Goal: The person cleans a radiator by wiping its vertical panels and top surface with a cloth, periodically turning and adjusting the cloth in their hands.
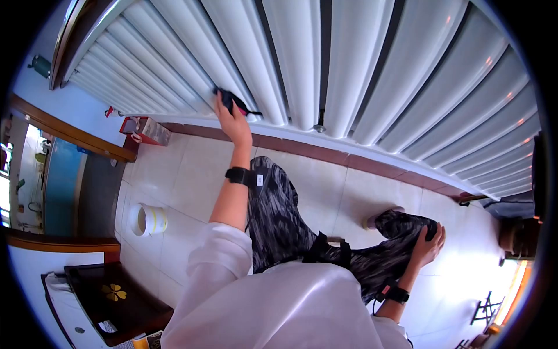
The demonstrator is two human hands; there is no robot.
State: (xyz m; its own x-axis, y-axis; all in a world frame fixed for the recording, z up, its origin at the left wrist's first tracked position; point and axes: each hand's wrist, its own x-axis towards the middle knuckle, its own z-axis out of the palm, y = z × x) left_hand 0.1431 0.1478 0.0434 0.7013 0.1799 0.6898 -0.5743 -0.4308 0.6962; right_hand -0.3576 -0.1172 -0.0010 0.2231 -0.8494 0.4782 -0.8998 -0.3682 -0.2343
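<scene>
A dark cloth with a bit of pink lies under the fingers of my left hand, pressed to the lower part of a white radiator with tall rounded columns. Fingers of that hand are wrapped over the cloth. On the right, my right hand rests at the knee of my patterned dark trousers, its fingers round something small and black that I cannot make out. Both wrists carry black straps.
A white bucket stands on the tiled floor at the left. Behind it are a red box and a doorway. A dark stool with a gold flower is at the lower left; a dark rack at the lower right.
</scene>
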